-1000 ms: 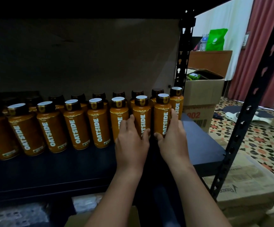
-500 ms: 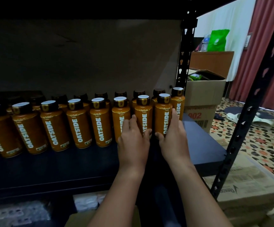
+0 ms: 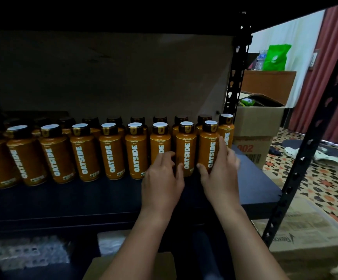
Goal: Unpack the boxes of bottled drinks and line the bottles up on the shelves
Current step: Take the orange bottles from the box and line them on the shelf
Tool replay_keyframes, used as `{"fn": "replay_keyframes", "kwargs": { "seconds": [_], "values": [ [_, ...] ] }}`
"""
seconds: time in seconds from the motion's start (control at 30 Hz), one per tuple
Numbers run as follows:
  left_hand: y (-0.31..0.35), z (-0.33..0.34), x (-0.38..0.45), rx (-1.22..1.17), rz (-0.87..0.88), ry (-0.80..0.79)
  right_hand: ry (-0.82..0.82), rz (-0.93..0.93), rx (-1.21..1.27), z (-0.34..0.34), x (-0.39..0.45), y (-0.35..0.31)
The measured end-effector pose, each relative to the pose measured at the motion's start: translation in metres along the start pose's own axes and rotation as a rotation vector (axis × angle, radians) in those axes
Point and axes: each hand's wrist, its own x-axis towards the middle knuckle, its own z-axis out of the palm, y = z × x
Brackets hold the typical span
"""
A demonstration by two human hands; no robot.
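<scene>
Orange OATSIDE bottles (image 3: 111, 156) with dark caps were lined in two rows on the dark shelf (image 3: 63, 199). The rightmost front bottle (image 3: 208, 150) was gripped by the right hand (image 3: 218, 170); its neighbour (image 3: 186, 152) was held by the left hand's (image 3: 162, 178) curled fingers. Far right, green packets were held in an open cardboard box (image 3: 255, 122).

A green bag (image 3: 276, 57) stands on a brown cabinet (image 3: 269, 82) at far right, near a dark red curtain (image 3: 329, 67). White sandals (image 3: 313, 153) lie on the patterned floor (image 3: 321, 184).
</scene>
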Motion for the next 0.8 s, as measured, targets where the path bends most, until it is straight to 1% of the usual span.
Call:
{"fn": "replay_keyframes", "kwargs": {
  "seconds": [0.13, 0.17, 0.2, 0.23, 0.27, 0.33, 0.4, 0.43, 0.5, 0.6, 0.7, 0.8],
  "values": [
    [-0.018, -0.044, 0.036, 0.217, 0.3, 0.123, 0.249, -0.26, -0.164, -0.017, 0.0, -0.027],
    [-0.018, -0.059, 0.051, 0.264, 0.339, 0.114, 0.247, -0.3, -0.199, -0.022, 0.005, -0.035],
    [-0.016, -0.073, 0.067, 0.315, 0.35, 0.073, 0.198, -0.323, -0.243, -0.028, 0.012, -0.043],
    [-0.012, -0.086, 0.083, 0.375, 0.338, -0.003, 0.112, -0.334, -0.298, -0.033, 0.022, -0.051],
    [-0.009, -0.095, 0.098, 0.442, 0.323, -0.102, 0.016, -0.342, -0.358, -0.037, 0.033, -0.058],
    [0.0, -0.105, 0.123, 0.551, 0.313, -0.349, -0.15, -0.374, -0.463, -0.044, 0.051, -0.069],
    [0.007, -0.108, 0.138, 0.587, 0.331, -0.571, -0.263, -0.398, -0.528, -0.046, 0.064, -0.075],
    [0.008, -0.107, 0.142, 0.586, 0.342, -0.633, -0.297, -0.391, -0.542, -0.047, 0.068, -0.075],
    [0.008, -0.107, 0.146, 0.559, 0.347, -0.673, -0.318, -0.351, -0.541, -0.047, 0.073, -0.076],
    [0.006, -0.107, 0.149, 0.502, 0.322, -0.677, -0.333, -0.302, -0.507, -0.046, 0.075, -0.078],
    [0.001, -0.107, 0.147, 0.486, 0.33, -0.656, -0.343, -0.307, -0.481, -0.047, 0.072, -0.077],
    [-0.007, -0.11, 0.145, 0.479, 0.314, -0.631, -0.288, -0.32, -0.464, -0.052, 0.071, -0.071]
  ]
}}
